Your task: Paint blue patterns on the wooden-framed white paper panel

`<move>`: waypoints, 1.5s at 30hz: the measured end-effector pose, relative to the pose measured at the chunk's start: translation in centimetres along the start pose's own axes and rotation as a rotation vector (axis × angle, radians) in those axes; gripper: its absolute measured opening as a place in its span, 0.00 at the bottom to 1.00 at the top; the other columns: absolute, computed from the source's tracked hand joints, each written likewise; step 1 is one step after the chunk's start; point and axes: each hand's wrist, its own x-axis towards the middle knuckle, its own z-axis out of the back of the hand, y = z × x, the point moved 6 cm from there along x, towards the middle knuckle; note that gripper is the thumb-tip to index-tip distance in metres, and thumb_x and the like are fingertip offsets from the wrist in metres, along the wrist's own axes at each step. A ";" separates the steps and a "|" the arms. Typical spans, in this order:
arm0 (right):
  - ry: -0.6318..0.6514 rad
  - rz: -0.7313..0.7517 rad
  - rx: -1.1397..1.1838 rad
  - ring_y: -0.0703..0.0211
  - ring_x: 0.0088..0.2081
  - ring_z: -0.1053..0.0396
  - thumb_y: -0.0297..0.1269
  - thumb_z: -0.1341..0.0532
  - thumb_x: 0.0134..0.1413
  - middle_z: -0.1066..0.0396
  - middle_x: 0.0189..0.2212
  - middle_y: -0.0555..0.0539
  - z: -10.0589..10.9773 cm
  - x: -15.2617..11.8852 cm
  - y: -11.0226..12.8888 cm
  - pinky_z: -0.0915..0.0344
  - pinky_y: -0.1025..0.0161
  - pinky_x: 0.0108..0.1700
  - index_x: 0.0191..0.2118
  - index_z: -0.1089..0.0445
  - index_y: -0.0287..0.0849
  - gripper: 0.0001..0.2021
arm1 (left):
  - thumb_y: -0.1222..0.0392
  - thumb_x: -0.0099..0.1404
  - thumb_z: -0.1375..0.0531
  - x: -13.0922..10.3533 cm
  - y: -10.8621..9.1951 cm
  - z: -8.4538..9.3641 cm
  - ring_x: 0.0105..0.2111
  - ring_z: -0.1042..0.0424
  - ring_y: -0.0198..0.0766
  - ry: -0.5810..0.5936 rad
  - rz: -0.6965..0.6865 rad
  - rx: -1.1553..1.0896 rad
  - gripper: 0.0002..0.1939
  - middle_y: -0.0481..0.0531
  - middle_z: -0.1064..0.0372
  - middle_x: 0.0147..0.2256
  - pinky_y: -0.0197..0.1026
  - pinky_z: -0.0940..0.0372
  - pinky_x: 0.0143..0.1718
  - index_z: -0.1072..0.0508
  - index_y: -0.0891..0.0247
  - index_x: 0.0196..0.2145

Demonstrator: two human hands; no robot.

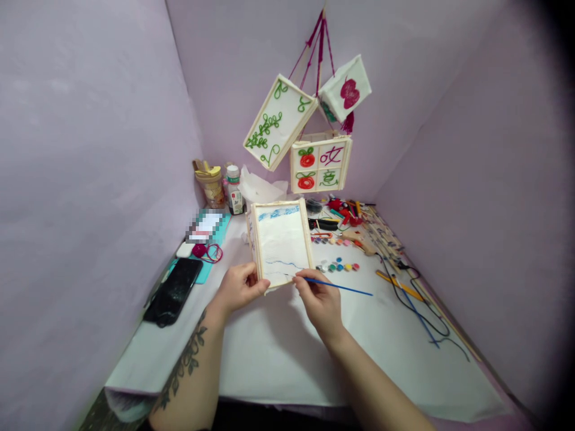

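Note:
A box-shaped paper lantern with a pale wooden frame stands tilted toward me over the table. Blue paint runs across the top of its white panel, and thin wavy dark-blue lines cross the lower part. My left hand grips its lower left corner, thumb on the front frame. In my right hand is a slim blue paintbrush, pinched between the fingers. The brush tip is at the panel's lower right, by the wavy line; whether it touches the paper I cannot tell.
Decorated lanterns hang on purple cords ahead. Paint pots, pliers, a glue gun with black cord and an orange cutter lie right. A black phone, purple yarn and a bottle are left.

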 end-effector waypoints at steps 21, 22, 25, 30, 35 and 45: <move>-0.083 -0.029 -0.063 0.66 0.22 0.35 0.39 0.39 0.52 0.29 0.24 0.52 2.1 0.4 -1.2 0.37 0.69 0.25 0.32 0.28 0.42 0.06 | 0.51 0.56 0.41 0.1 0.1 0.1 0.19 0.44 0.29 -0.007 0.014 0.008 0.16 0.43 0.43 0.18 0.33 0.49 0.22 0.39 0.63 0.20; -0.084 -0.034 -0.067 0.66 0.21 0.36 0.39 0.39 0.52 0.29 0.23 0.52 2.2 0.4 -1.3 0.38 0.69 0.25 0.32 0.28 0.42 0.06 | 0.51 0.56 0.41 0.1 0.1 0.1 0.19 0.44 0.29 -0.008 0.016 0.007 0.16 0.43 0.43 0.18 0.33 0.49 0.22 0.39 0.63 0.20; -0.085 -0.053 -0.077 0.67 0.20 0.37 0.39 0.39 0.52 0.30 0.22 0.52 2.6 0.5 -1.5 0.39 0.69 0.23 0.32 0.28 0.42 0.07 | 0.50 0.57 0.42 0.2 0.1 0.1 0.19 0.45 0.29 -0.005 0.011 -0.004 0.17 0.43 0.43 0.18 0.32 0.49 0.21 0.39 0.63 0.20; -0.108 -0.073 -0.043 0.66 0.21 0.38 0.40 0.37 0.51 0.30 0.22 0.52 3.3 0.5 -1.8 0.40 0.68 0.24 0.31 0.28 0.42 0.07 | 0.50 0.57 0.42 0.2 -0.1 0.1 0.19 0.45 0.29 -0.008 -0.009 0.000 0.17 0.43 0.44 0.18 0.32 0.50 0.21 0.39 0.63 0.20; -0.148 -0.157 0.255 0.67 0.21 0.40 0.42 0.38 0.52 0.30 0.23 0.50 3.6 0.8 -2.8 0.43 0.69 0.21 0.32 0.31 0.41 0.09 | 0.50 0.56 0.42 0.1 0.1 0.1 0.19 0.44 0.29 -0.013 0.008 0.014 0.17 0.43 0.44 0.18 0.33 0.49 0.21 0.39 0.63 0.19; -0.396 -0.058 0.166 0.67 0.20 0.39 0.43 0.37 0.49 0.32 0.22 0.52 12.3 5.7 -5.2 0.44 0.69 0.21 0.33 0.34 0.42 0.10 | 0.49 0.57 0.42 0.2 0.0 0.3 0.19 0.44 0.29 -0.012 -0.008 0.038 0.18 0.43 0.42 0.17 0.33 0.48 0.21 0.39 0.63 0.19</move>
